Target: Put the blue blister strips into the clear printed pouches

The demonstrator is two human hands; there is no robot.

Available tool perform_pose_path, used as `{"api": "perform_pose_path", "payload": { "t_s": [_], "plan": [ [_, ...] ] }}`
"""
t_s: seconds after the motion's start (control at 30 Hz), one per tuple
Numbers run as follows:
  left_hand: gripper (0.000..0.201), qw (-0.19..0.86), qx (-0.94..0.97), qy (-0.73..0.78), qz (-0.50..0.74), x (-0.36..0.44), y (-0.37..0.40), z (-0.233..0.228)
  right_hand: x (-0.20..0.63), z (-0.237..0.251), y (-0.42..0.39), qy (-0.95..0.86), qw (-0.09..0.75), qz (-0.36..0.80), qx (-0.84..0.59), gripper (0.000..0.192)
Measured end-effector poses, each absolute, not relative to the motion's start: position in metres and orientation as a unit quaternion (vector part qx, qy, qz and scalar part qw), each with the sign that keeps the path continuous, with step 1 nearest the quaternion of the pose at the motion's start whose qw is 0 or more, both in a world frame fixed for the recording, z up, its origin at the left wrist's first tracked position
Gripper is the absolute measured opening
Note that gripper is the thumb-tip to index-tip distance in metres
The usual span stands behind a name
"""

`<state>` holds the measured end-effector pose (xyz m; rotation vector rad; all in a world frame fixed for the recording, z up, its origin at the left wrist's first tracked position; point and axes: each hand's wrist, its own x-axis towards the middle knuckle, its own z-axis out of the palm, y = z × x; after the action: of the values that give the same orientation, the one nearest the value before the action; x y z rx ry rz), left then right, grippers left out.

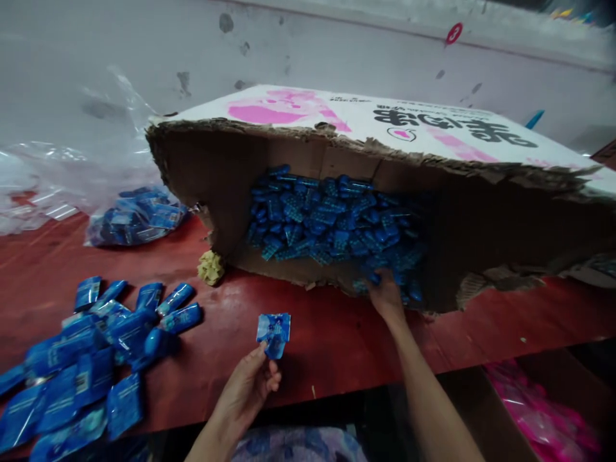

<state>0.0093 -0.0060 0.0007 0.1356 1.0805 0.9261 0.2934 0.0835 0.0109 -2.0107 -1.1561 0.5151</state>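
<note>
Low in the middle of the head view, my left hand (250, 378) pinches a small blue printed packet (274, 332) above the red table. My right hand (386, 296) reaches into the open side of a cardboard box (308, 106) lying on its side. Its fingertips are among a heap of small blue pieces (332, 218) with dotted surfaces, and what they grasp, if anything, is hidden. Many filled blue packets (129, 333) lie in a loose pile on the table at the left.
A clear plastic bag (137, 218) with blue packets stands behind the pile, by a grey wall (308, 45). A crumpled yellow lump (210, 267) sits at the box's left corner. Pink wrapped things (543, 417) lie below the red table's (327, 346) edge at right.
</note>
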Motion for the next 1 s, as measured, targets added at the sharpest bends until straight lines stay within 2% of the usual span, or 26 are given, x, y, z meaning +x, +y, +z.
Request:
{"api": "perform_pose_path", "payload": {
  "t_s": [0.13,0.2,0.27,0.33,0.73,0.87,1.0],
  "plan": [
    [0.023,0.728,0.08,0.513,0.447,0.013,-0.005,0.002,0.253,0.015,0.049,-0.445,0.427,0.338,-0.711,0.038],
    [0.027,0.71,0.089,0.522,0.464,0.015,-0.004,0.001,0.225,0.019,0.028,-0.375,0.496,0.541,-0.567,0.038],
    [0.029,0.691,0.101,0.531,0.479,0.015,-0.003,-0.001,0.2,0.022,0.012,-0.307,0.493,0.661,-0.475,0.037],
    [0.031,0.677,0.117,0.536,0.491,0.015,-0.003,-0.002,0.184,0.023,0.002,-0.268,0.48,0.711,-0.439,0.036],
    [0.022,0.593,0.265,0.56,0.514,0.0,-0.011,-0.009,0.169,0.022,-0.007,-0.276,0.461,0.702,-0.468,0.038],
    [0.025,0.615,0.215,0.542,0.53,0.004,-0.01,-0.003,0.157,0.01,-0.018,-0.302,0.472,0.657,-0.504,0.036],
    [0.031,0.678,0.114,0.512,0.514,0.012,-0.009,0.007,0.144,-0.01,-0.032,-0.389,0.47,0.551,-0.57,0.028]
  ]
}}
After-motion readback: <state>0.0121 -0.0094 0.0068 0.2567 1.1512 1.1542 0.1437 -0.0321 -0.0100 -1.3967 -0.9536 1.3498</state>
